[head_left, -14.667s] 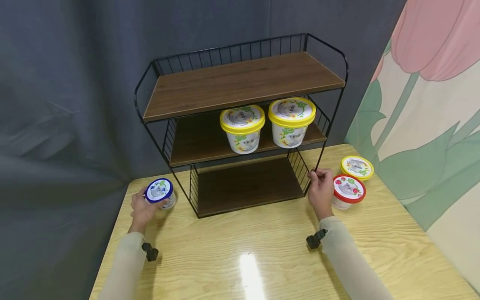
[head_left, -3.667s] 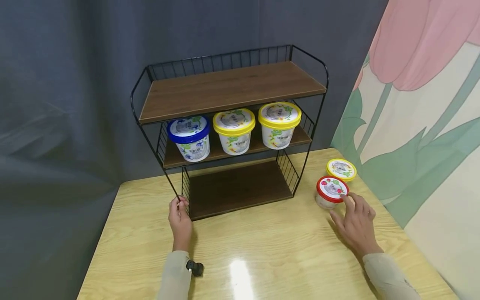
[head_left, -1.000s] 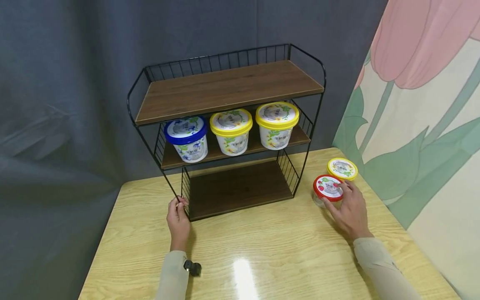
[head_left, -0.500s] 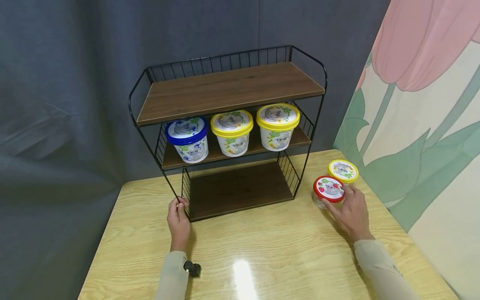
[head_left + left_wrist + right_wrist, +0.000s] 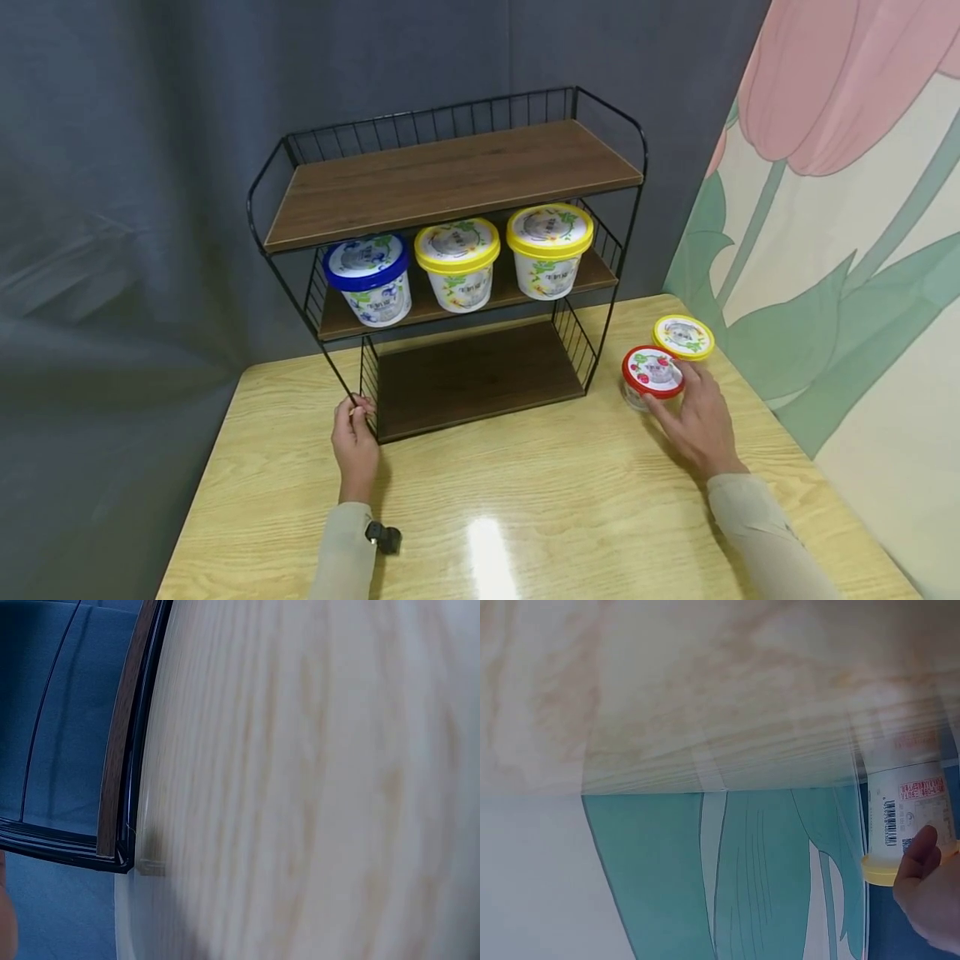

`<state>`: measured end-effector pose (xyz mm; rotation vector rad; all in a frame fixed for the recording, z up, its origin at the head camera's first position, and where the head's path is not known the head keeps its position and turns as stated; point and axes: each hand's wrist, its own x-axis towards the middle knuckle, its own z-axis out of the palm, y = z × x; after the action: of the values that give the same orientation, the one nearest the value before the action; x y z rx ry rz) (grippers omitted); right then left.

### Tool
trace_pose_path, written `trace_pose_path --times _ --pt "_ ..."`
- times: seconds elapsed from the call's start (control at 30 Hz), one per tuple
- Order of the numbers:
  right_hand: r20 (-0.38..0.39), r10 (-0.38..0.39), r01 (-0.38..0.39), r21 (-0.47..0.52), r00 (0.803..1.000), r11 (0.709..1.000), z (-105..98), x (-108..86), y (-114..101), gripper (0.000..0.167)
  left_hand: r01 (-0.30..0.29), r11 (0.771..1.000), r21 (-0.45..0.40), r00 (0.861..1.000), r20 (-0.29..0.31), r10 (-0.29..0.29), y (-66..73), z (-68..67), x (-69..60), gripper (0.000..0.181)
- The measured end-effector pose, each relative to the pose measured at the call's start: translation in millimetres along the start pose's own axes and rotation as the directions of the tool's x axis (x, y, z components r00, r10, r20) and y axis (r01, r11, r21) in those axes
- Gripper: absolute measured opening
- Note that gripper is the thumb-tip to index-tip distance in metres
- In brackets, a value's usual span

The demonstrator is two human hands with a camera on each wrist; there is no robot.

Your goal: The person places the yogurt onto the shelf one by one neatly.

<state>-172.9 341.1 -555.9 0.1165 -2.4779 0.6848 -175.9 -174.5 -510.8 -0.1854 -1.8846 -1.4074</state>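
Observation:
In the head view, my left hand grips the lower left front post of a black wire rack with brown wooden shelves. On the table at right, my right hand holds a white tub with a red lid, thumb at its near side and fingers at its right. A yellow-lidded tub stands just behind it; its barcode side shows in the right wrist view beside my fingers. The red-lidded tub's right side is hidden by the hand. A bit of my left hand edges into the left wrist view.
A blue-lidded tub and two yellow-lidded tubs, one central and one at right, stand on the middle shelf. A dark curtain hangs behind. A wall with painted tulips borders the wooden table at right.
Earlier my left hand held the blue-lidded tub on the table; that tub now stands on the middle shelf. My right hand moved from the rack's post to the red-lidded tub, whose lid print has turned.

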Motion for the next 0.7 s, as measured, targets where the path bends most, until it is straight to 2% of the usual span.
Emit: trace_pose_path --times 0.23,0.4,0.57,0.7 --pt "-0.004 0.028 -0.028 -0.04 1.0 0.999 2 3.5 -2 0.086 0.038 0.999 -0.004 0.999 0.008 -0.038 1.2 -0.6 2.2 0.016" --pt "0.005 0.016 -0.015 -0.048 1.0 0.999 2 12.0 -4 0.081 0.015 1.0 -0.027 1.0 0.012 -0.015 0.2 0.5 5.4 0.017" --pt "0.028 -0.024 0.024 -0.012 0.999 1.0 2 10.7 -2 0.08 0.021 0.999 -0.042 1.0 0.015 -0.021 0.3 0.0 3.0 0.016" --pt "0.073 -0.04 0.038 0.035 0.997 0.999 2 7.9 2 0.084 0.034 0.999 -0.013 0.999 0.015 -0.034 -0.2 -0.2 -0.3 0.015"
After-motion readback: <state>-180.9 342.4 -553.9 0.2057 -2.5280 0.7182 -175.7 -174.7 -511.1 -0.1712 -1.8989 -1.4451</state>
